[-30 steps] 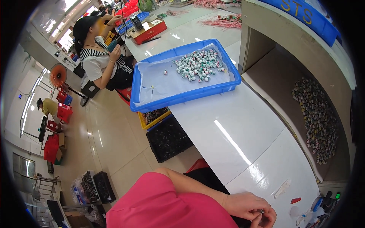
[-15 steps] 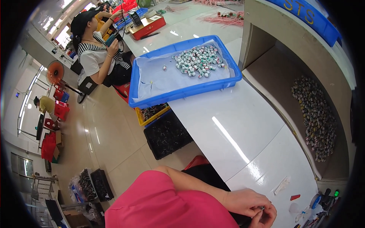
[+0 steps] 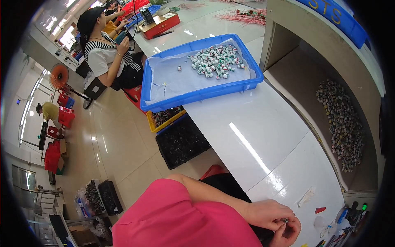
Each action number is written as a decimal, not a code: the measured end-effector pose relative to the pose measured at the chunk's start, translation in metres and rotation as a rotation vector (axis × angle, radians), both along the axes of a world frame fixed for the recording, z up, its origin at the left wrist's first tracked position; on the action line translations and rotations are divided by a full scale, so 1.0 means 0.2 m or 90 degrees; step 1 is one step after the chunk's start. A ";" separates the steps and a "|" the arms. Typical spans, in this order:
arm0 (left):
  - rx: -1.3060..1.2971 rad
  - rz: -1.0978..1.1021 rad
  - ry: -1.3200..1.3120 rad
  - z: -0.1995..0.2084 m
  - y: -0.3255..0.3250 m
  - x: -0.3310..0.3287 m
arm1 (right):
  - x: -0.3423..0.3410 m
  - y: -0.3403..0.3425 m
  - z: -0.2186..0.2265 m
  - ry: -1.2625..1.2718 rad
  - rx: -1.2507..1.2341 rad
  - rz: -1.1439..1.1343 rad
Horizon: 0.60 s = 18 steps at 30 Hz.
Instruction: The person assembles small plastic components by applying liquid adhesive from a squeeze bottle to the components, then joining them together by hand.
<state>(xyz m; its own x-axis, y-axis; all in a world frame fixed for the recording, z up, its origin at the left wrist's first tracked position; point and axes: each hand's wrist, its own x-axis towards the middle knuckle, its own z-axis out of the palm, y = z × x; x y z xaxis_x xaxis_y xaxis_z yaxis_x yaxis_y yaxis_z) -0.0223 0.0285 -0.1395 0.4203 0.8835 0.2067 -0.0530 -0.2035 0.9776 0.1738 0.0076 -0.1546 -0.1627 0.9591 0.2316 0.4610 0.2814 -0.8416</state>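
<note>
At the lower right, just over the front edge of the white table point(image 3: 259, 136), my two hands meet fingertip to fingertip. My left hand point(image 3: 267, 212) reaches in from the pink sleeve and pinches a tiny dark-and-light piece point(image 3: 285, 220). Curled against it from the right, my right hand point(image 3: 289, 234) also has its fingers closed on this piece. Fingers cover most of it, and its kind cannot be made out. Beyond, a blue tray point(image 3: 201, 96) lined with white sheet holds many small white balls point(image 3: 218, 59) with green and red marks; one ball point(image 3: 179, 68) lies apart.
On my right a beige cubby point(image 3: 296, 78) contains a heap of similar small balls point(image 3: 340, 127). A white scrap point(image 3: 305, 197), a red piece point(image 3: 320, 210) and a tape roll point(image 3: 342, 215) lie near my hands. Left of the table are black crates point(image 3: 181, 142) and a seated co-worker point(image 3: 103, 57).
The view has shifted slightly. My hands stay together around the small piece with only slight finger movement. The co-worker's raised arm has lowered a little.
</note>
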 end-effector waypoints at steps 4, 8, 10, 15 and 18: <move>0.000 0.001 0.002 -0.01 0.00 0.01 | -0.01 0.00 0.01 0.011 -0.001 -0.007; -0.005 -0.003 0.008 -0.01 0.00 0.01 | -0.01 -0.01 0.02 0.022 -0.020 -0.021; -0.003 0.002 0.011 -0.02 -0.01 0.02 | 0.00 -0.01 0.00 0.027 -0.014 -0.010; 0.006 0.006 0.007 -0.02 -0.01 0.02 | 0.02 -0.01 -0.02 0.037 -0.007 -0.002; 0.006 0.007 0.007 -0.02 -0.01 0.03 | 0.03 -0.01 -0.03 0.018 0.024 0.014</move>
<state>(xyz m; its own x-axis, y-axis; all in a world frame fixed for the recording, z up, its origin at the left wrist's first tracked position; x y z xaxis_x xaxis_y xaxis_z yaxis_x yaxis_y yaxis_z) -0.0170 0.0261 -0.1437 0.4125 0.8865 0.2099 -0.0396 -0.2127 0.9763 0.1799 0.0065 -0.1613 -0.1774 0.9456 0.2726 0.4309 0.3236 -0.8423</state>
